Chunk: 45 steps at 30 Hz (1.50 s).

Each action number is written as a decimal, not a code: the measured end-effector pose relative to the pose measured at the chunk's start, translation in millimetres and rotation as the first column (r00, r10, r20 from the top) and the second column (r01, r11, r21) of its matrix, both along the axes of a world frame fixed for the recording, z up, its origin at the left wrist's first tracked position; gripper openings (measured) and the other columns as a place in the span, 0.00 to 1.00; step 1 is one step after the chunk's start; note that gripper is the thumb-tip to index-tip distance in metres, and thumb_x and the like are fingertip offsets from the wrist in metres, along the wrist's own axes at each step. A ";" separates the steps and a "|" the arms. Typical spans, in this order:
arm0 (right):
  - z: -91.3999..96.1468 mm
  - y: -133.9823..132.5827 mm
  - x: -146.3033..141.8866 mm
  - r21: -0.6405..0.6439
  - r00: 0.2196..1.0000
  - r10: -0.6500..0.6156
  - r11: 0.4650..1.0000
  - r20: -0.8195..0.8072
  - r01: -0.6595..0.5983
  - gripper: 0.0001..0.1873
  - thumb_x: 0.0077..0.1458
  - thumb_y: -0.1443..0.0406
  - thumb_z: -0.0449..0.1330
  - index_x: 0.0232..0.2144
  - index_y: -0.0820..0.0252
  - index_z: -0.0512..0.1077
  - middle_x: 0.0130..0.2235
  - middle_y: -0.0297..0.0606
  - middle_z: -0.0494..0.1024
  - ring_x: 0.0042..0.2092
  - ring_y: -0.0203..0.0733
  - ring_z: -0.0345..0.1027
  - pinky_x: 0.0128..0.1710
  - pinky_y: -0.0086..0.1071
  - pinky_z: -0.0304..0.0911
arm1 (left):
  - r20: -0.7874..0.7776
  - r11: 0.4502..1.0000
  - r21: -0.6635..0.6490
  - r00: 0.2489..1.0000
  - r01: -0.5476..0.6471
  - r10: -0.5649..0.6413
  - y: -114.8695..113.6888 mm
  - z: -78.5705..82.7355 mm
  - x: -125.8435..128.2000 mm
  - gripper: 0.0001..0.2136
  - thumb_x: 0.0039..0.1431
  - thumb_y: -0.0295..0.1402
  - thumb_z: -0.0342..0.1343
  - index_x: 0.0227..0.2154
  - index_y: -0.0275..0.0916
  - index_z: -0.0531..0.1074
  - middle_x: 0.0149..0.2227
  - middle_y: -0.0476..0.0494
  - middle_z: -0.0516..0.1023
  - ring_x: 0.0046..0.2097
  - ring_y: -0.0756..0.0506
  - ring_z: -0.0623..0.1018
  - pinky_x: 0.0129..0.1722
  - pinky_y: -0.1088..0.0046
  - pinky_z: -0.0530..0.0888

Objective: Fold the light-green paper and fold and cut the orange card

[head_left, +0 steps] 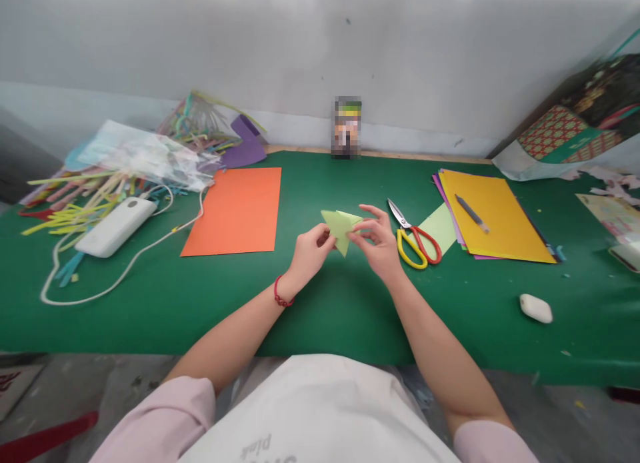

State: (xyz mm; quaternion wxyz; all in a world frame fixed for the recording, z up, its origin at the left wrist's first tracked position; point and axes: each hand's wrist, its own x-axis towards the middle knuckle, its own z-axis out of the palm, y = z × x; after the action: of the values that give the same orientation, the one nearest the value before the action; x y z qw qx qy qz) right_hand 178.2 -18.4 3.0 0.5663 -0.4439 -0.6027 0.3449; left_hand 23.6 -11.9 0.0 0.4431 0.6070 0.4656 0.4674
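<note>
One folded green paper (342, 233) is held over the surface (327, 316), its left part pinched by the left hand (309, 253), its right part by the right hand (379, 244); both grips are clamped on it. Folding seems to be in hand; the next move would call for steadied edges. Well left of the grip, paper strips (65, 213) are heaped; nearer, orange paper (240, 213) is laid. Right of the grip, scissors (404, 225) are placed, then yellow paper (510, 226). Beyond, a pale wall (250, 43) is seen.
</note>
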 end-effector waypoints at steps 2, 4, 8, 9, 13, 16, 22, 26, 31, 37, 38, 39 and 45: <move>2.4 -0.5 1.8 0.044 0.996 0.071 0.996 0.052 -0.073 0.09 0.47 0.57 0.65 0.24 0.53 0.72 0.54 0.37 0.64 0.46 0.45 0.65 0.47 0.44 0.66 | 0.034 1.000 -0.011 0.999 0.000 0.000 2.6 0.1 -1.5 0.06 0.50 0.34 0.57 0.29 0.37 0.72 0.29 0.48 0.78 0.30 0.48 0.77 0.30 0.73 0.74; 4.5 -0.1 4.7 0.066 0.987 0.134 0.988 0.085 -0.140 0.08 0.48 0.58 0.65 0.22 0.52 0.73 0.53 0.36 0.66 0.46 0.45 0.65 0.50 0.46 0.63 | 0.083 0.998 -0.046 0.996 0.038 -0.034 5.8 1.6 -4.2 0.07 0.49 0.35 0.58 0.29 0.37 0.72 0.28 0.48 0.77 0.30 0.49 0.76 0.30 0.74 0.73; 8.0 1.1 10.5 0.077 0.968 0.230 0.968 0.100 -0.238 0.06 0.48 0.60 0.65 0.22 0.50 0.75 0.46 0.37 0.71 0.43 0.45 0.67 0.48 0.45 0.64 | 0.153 0.980 -0.126 0.979 0.152 -0.132 10.5 10.9 -13.2 0.11 0.49 0.34 0.58 0.36 0.36 0.71 0.25 0.50 0.75 0.27 0.51 0.75 0.27 0.76 0.71; 8.4 1.4 11.5 0.078 0.965 0.242 0.965 0.105 -0.250 0.05 0.48 0.60 0.65 0.22 0.50 0.75 0.44 0.37 0.72 0.43 0.45 0.68 0.47 0.45 0.64 | 0.147 0.975 -0.126 0.976 0.181 -0.162 10.9 14.1 -15.9 0.12 0.49 0.34 0.58 0.38 0.36 0.71 0.24 0.51 0.74 0.26 0.51 0.74 0.27 0.77 0.71; 6.9 2.9 13.2 0.076 0.961 0.253 0.962 0.108 -0.262 0.04 0.49 0.61 0.64 0.24 0.50 0.75 0.41 0.37 0.73 0.44 0.46 0.68 0.47 0.45 0.64 | 0.073 0.927 -0.117 0.934 0.357 -0.350 10.2 22.6 -23.1 0.10 0.50 0.36 0.58 0.34 0.37 0.70 0.26 0.50 0.74 0.27 0.50 0.75 0.29 0.75 0.74; 4.0 3.8 13.7 0.034 0.954 0.276 0.959 0.116 -0.282 0.05 0.48 0.59 0.64 0.24 0.51 0.75 0.45 0.38 0.73 0.45 0.46 0.68 0.47 0.45 0.64 | 0.035 0.910 -0.139 0.921 0.390 -0.389 9.2 20.0 -22.0 0.10 0.52 0.39 0.57 0.30 0.37 0.69 0.26 0.50 0.75 0.27 0.50 0.76 0.28 0.73 0.74; 1.9 2.4 13.2 0.028 0.922 0.373 0.926 0.107 -0.377 0.04 0.49 0.60 0.64 0.24 0.51 0.76 0.48 0.36 0.70 0.45 0.44 0.68 0.46 0.44 0.66 | -0.023 0.961 -0.071 0.963 0.266 -0.269 12.9 10.4 -17.3 0.17 0.55 0.48 0.52 0.25 0.38 0.67 0.21 0.52 0.67 0.20 0.53 0.69 0.19 0.77 0.68; 3.4 1.3 11.2 0.037 0.926 0.356 0.931 0.121 -0.363 0.04 0.47 0.61 0.66 0.23 0.50 0.75 0.50 0.35 0.70 0.45 0.44 0.67 0.47 0.44 0.65 | 0.018 0.968 -0.072 0.971 0.239 -0.239 15.0 11.0 -18.2 0.19 0.54 0.52 0.52 0.29 0.38 0.71 0.19 0.52 0.66 0.17 0.54 0.64 0.15 0.78 0.63; -0.4 2.2 6.7 -0.035 0.967 0.255 0.967 0.026 -0.254 0.08 0.49 0.58 0.63 0.23 0.54 0.72 0.50 0.38 0.69 0.46 0.44 0.67 0.44 0.42 0.67 | 0.086 0.976 -0.109 0.980 0.186 -0.178 15.4 10.3 -17.6 0.18 0.55 0.49 0.53 0.31 0.37 0.73 0.22 0.49 0.70 0.19 0.53 0.68 0.17 0.79 0.67; -9.9 6.6 -0.5 -0.215 0.976 0.146 0.960 -0.160 -0.179 0.16 0.44 0.53 0.65 0.26 0.57 0.66 0.50 0.39 0.69 0.33 0.35 0.68 0.31 0.33 0.67 | 0.184 0.941 -0.171 0.948 0.292 -0.261 18.1 -3.5 -9.6 0.17 0.51 0.41 0.59 0.40 0.34 0.72 0.29 0.43 0.79 0.25 0.49 0.76 0.26 0.74 0.75; -10.9 7.1 -0.7 -0.237 0.978 0.127 0.957 -0.168 -0.165 0.17 0.43 0.53 0.65 0.27 0.57 0.66 0.46 0.38 0.71 0.31 0.34 0.66 0.30 0.32 0.66 | 0.177 0.935 -0.182 0.946 0.303 -0.272 17.6 -4.8 -8.4 0.16 0.51 0.39 0.60 0.40 0.34 0.72 0.30 0.43 0.79 0.25 0.49 0.77 0.27 0.73 0.76; -11.6 7.6 -0.5 -0.257 0.980 0.112 0.954 -0.165 -0.152 0.18 0.42 0.53 0.66 0.27 0.56 0.65 0.42 0.36 0.73 0.29 0.33 0.65 0.28 0.30 0.64 | 0.167 0.931 -0.189 0.944 0.313 -0.284 16.7 -5.3 -7.4 0.16 0.51 0.39 0.60 0.39 0.33 0.72 0.30 0.42 0.79 0.26 0.48 0.77 0.28 0.72 0.76; -9.2 7.0 2.1 -0.226 0.996 0.047 0.972 -0.082 -0.065 0.17 0.41 0.55 0.67 0.28 0.55 0.66 0.25 0.29 0.69 0.27 0.35 0.63 0.27 0.30 0.61 | 0.142 0.926 -0.180 0.940 0.332 -0.309 11.7 -3.6 -5.0 0.19 0.52 0.41 0.60 0.43 0.34 0.71 0.38 0.39 0.80 0.34 0.45 0.79 0.32 0.71 0.77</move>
State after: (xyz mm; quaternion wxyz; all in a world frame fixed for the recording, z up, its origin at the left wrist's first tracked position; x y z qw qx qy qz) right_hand 180.4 -11.3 -6.3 0.5241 -0.4755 -0.5492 0.4444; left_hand 18.5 -0.3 -3.6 0.5980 0.6000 0.3795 0.3721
